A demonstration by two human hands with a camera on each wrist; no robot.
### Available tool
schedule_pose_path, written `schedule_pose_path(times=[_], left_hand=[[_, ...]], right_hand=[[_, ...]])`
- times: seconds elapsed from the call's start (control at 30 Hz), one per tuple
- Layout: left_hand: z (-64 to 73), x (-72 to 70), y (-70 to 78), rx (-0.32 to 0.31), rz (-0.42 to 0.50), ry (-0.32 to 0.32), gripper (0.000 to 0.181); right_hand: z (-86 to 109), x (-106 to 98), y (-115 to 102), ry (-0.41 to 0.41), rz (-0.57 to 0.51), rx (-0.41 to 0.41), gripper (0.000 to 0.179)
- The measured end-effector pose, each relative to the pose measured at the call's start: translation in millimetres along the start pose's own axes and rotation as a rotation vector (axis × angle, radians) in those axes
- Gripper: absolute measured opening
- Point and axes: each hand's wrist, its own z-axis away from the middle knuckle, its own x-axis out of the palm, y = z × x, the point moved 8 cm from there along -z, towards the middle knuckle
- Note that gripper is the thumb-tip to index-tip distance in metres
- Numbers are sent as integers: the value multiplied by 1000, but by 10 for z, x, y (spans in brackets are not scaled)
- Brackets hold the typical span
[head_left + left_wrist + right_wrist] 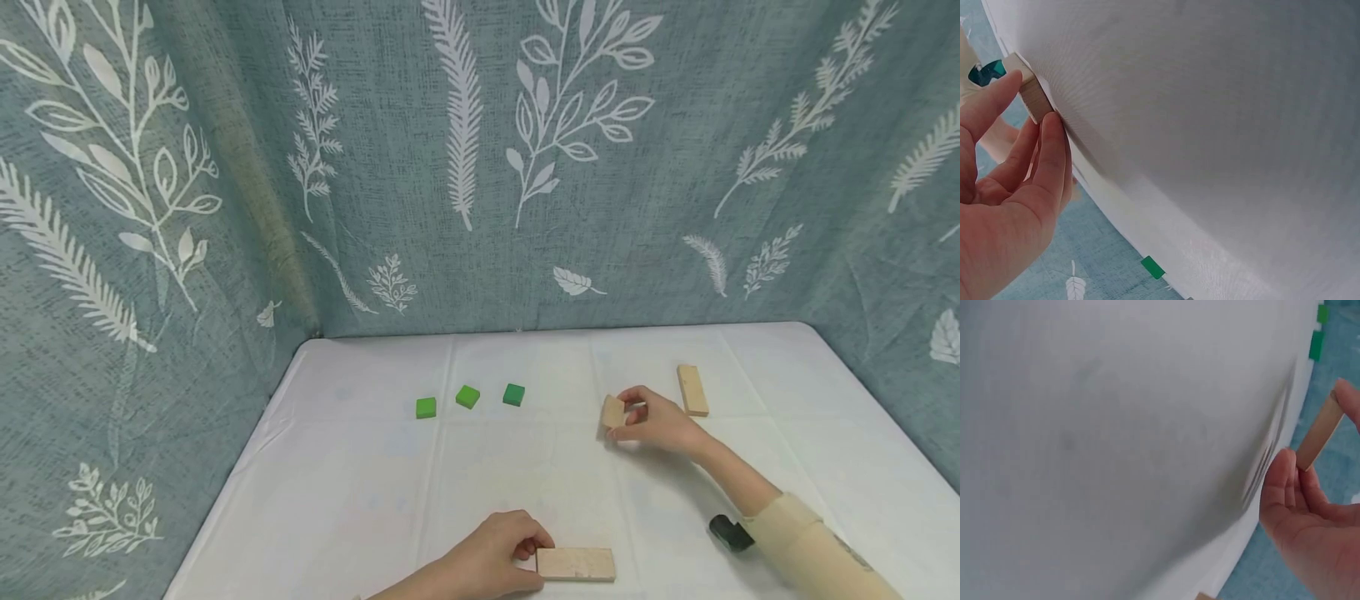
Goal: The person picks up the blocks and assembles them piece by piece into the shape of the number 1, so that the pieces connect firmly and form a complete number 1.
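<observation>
At the front of the table my left hand (498, 554) pinches the left end of a wooden block (576, 564) that lies lengthwise. In the left wrist view, thumb and fingers hold that block (1034, 97) by its end. Farther back on the right, my right hand (660, 423) grips a second wooden block (612, 413) between thumb and fingers. The right wrist view shows this block (1320, 432) held by its two ends, with a shadow on the cloth beside it. A third wooden block (693, 390) lies just behind the right hand, touched by neither hand.
Two light green blocks (426, 407) (468, 397) and a darker green block (513, 395) lie spaced apart at the back. A white cloth (360, 475) covers the table. Beside the right sleeve is a black object (729, 533). A patterned curtain (480, 167) hangs behind.
</observation>
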Motion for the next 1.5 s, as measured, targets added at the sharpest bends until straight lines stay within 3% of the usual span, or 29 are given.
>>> schedule_pose_path(times=[0.67, 1.07, 1.5], left_hand=[[-8, 13, -10, 2, 15, -16, 29], [-8, 12, -1, 2, 26, -5, 30], [-4, 3, -23, -34, 43, -6, 29]], right_hand=[[351, 436, -282, -91, -55, 1, 62], [467, 660, -415, -182, -80, -97, 62], [589, 792, -520, -256, -89, -143, 60]])
